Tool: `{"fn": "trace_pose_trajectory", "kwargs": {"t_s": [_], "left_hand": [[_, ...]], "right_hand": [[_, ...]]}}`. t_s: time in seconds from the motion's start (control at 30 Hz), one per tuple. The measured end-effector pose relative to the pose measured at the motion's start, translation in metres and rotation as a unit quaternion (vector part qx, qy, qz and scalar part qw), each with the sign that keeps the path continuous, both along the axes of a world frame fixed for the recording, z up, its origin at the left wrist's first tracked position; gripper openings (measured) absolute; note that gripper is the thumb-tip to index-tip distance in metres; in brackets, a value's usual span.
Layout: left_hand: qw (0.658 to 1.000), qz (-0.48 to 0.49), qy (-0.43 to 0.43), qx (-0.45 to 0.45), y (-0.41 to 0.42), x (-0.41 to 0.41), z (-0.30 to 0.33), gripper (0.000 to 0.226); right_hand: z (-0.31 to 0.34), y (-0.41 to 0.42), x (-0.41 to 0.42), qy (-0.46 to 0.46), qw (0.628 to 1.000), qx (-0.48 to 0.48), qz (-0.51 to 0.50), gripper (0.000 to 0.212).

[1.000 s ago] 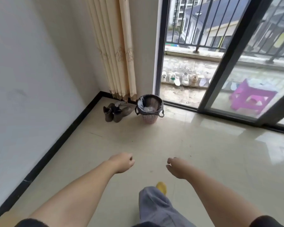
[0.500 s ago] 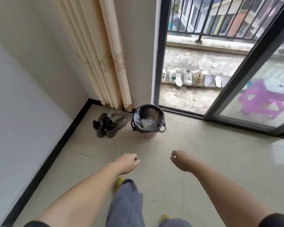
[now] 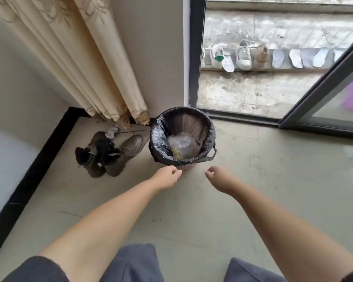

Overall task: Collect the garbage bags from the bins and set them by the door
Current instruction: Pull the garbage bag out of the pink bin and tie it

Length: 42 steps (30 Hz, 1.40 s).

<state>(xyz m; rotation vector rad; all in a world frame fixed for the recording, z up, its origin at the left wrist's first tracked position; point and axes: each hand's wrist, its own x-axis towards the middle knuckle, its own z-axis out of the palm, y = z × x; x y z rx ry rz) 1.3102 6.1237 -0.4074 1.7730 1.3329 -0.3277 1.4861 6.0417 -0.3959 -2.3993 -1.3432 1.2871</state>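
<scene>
Fingers (image 3: 176, 172) curled loosely near crinkled black bag (image 3: 161, 127).

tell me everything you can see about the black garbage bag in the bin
The black garbage bag is thin, glossy plastic lining a small round woven bin. Its top is folded out over the rim, wrinkled, with a loop handle hanging at the right side. It stands open, holding crumpled clear plastic and yellowish scraps at the bottom. It sits on the floor beside the boots, under the curtain. Neither hand touches it.

The black bag (image 3: 161, 133) hides most of the bin (image 3: 184, 167); its contents look blurred.
</scene>
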Motion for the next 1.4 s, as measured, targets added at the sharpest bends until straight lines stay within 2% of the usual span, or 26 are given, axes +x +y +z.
{"fn": "trace_pose_trajectory", "kwargs": {"t_s": [0.07,0.13,0.2,0.27,0.33,0.43,0.5,0.57,0.63,0.73,0.9,1.07,1.17,1.23,1.33,1.4], "left_hand": [[0.999,0.04,-0.031,-0.019,0.018,0.009,-0.051,0.03],[0.99,0.101,-0.068,-0.074,0.033,0.012,-0.086,0.036],[0.967,0.174,-0.118,-0.147,0.044,0.008,-0.114,0.045],[0.923,0.248,-0.193,-0.221,0.056,0.0,-0.141,0.05],[0.862,0.311,-0.286,-0.28,0.066,-0.007,-0.159,0.051],[0.77,0.406,-0.39,-0.301,0.076,-0.004,-0.166,0.048],[0.728,0.461,-0.419,-0.286,0.073,-0.001,-0.162,0.041],[0.711,0.476,-0.433,-0.284,0.07,0.0,-0.161,0.034],[0.713,0.468,-0.439,-0.283,0.069,-0.003,-0.162,0.028],[0.727,0.453,-0.441,-0.267,0.073,-0.007,-0.16,0.02],[0.768,0.462,-0.376,-0.236,0.061,0.003,-0.151,0.021],[0.768,0.468,-0.354,-0.258,0.034,-0.013,-0.159,0.02],[0.77,0.438,-0.364,-0.289,0.035,-0.022,-0.153,0.03],[0.77,0.423,-0.372,-0.298,0.037,-0.024,-0.147,0.033],[0.767,0.442,-0.371,-0.28,0.031,-0.021,-0.142,0.025],[0.765,0.48,-0.355,-0.243,0.023,-0.013,-0.142,0.017]], "right_hand": [[-0.055,0.021,0.01,0.042,0.998,0.017,-0.047,0.028],[-0.098,0.038,0.019,0.096,0.99,0.031,-0.104,0.038],[-0.131,0.053,0.027,0.189,0.965,0.028,-0.179,0.048],[-0.153,0.067,0.033,0.283,0.929,0.029,-0.236,0.047],[-0.166,0.08,0.035,0.338,0.898,0.051,-0.276,0.042],[-0.171,0.096,0.028,0.392,0.839,0.085,-0.367,0.031],[-0.168,0.097,0.02,0.419,0.803,0.086,-0.415,0.02],[-0.165,0.096,0.016,0.448,0.768,0.085,-0.45,0.012],[-0.164,0.096,0.018,0.466,0.744,0.079,-0.472,0.014],[-0.169,0.095,0.024,0.486,0.737,0.066,-0.465,0.022],[-0.176,0.088,0.034,0.508,0.73,0.038,-0.456,0.054],[-0.179,0.063,0.04,0.536,0.746,-0.012,-0.395,0.048],[-0.179,0.051,0.049,0.587,0.716,0.01,-0.378,0.055],[-0.182,0.048,0.054,0.615,0.686,0.045,-0.387,0.051],[-0.191,0.052,0.054,0.594,0.655,0.089,-0.457,0.038],[-0.197,0.056,0.053,0.555,0.663,0.107,-0.491,0.042]]}}
